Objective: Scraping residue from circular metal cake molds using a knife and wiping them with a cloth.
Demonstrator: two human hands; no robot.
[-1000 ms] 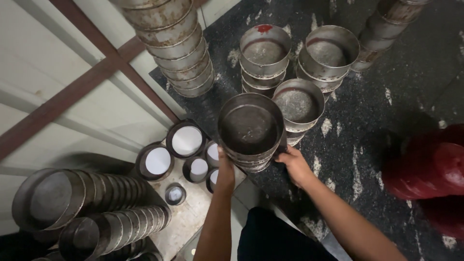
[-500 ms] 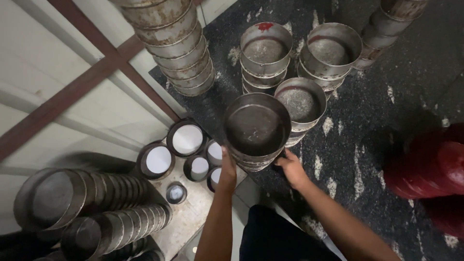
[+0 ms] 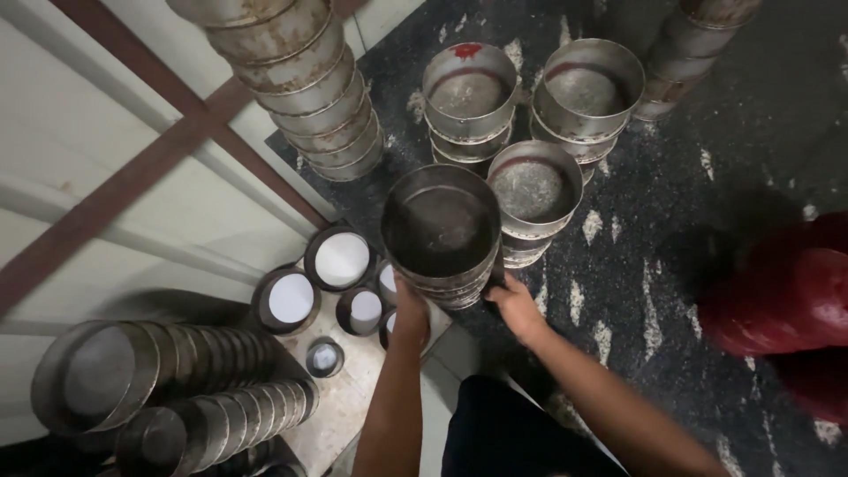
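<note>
Both arms reach forward — left hand (image 3: pixel 409 309) and right hand (image 3: pixel 517 306) curled, gripping.

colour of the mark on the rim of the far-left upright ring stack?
Red, a smear on the far rim of that ring stack; head view shows it.

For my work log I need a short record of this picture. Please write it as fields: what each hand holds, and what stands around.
left hand: grips the near left side of a stack of metal rings
right hand: grips the near right side of the same stack
floor stacks: three upright stacks just behind, on dark floor
tall stack: leans by the wall
lying rows: bottom left, on their sides
small round tins: white inside, left of the hands
</note>
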